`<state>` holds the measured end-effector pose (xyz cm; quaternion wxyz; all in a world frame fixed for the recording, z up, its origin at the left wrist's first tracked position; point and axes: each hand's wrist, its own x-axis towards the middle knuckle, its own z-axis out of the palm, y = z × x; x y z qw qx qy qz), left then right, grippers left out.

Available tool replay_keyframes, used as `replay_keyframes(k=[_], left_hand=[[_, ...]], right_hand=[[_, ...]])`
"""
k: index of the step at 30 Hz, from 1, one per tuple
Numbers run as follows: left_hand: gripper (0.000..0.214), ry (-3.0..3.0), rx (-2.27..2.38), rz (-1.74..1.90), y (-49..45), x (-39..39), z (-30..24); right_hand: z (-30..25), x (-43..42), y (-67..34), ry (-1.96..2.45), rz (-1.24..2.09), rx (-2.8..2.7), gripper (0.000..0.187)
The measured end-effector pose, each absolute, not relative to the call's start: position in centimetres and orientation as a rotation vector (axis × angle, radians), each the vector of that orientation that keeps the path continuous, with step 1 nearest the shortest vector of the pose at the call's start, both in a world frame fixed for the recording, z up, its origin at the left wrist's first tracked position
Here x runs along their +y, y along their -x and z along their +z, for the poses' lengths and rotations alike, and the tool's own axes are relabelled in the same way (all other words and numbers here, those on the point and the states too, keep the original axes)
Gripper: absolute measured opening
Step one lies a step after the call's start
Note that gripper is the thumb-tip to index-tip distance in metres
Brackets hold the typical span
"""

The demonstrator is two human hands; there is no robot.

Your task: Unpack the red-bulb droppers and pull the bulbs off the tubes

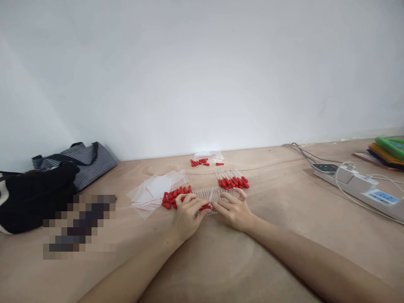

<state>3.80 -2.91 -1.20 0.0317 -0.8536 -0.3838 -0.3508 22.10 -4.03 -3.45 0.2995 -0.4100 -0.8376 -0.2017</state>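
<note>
Mid-way along the table (284, 198), the left hand (187, 213) pinches a red dropper bulb (205, 207) beside the curled right hand (235, 211), whose hold cannot be told, by clear tubes (205, 193), with bulb-fitted droppers (234, 181) beyond, toward the far edge.

Red bulbs (168, 196): rubber-like, smooth, with a soft, low sheen.
Clear tubes (205, 193): transparent and glossy; glass or plastic cannot be told.
Flat bags (151, 191): thin, translucent plastic film, smooth and shiny.
Tabletop (299, 219): wood-like, smooth, mostly matt.
Wall (202, 75): smooth, matt, paint-like.
Striped bag (90, 168): woven-looking cloth, matt.
Black bag (31, 202): soft, matt cloth.
Power strip (383, 200): hard, smooth white plastic.
</note>
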Motion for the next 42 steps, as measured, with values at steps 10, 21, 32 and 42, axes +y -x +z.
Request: replay_keyframes(k=[10,21,32,42], left_hand=[[0.022,2.387,-0.734,-0.914,-2.3,-2.9,-0.2],[0.033,2.443,-0.703,-0.916,-1.5,-2.2,-1.2],[0.021,2.136,-0.631,-0.946,-0.1,-1.1,-0.2],[0.021,2.261,-1.211,-1.102,1.4,0.1,-0.7]], right_hand=[[-3.0,-4.3,-22.4,0.981,-0.513,-2.310,0.025],[-1.7,-4.2,-22.6,0.973,-0.358,-2.393,0.025],[-1.4,-3.3,-25.0,0.983,-0.336,-2.334,0.022],[-1.0,-1.8,-23.9,1.394,0.228,-1.806,0.023]])
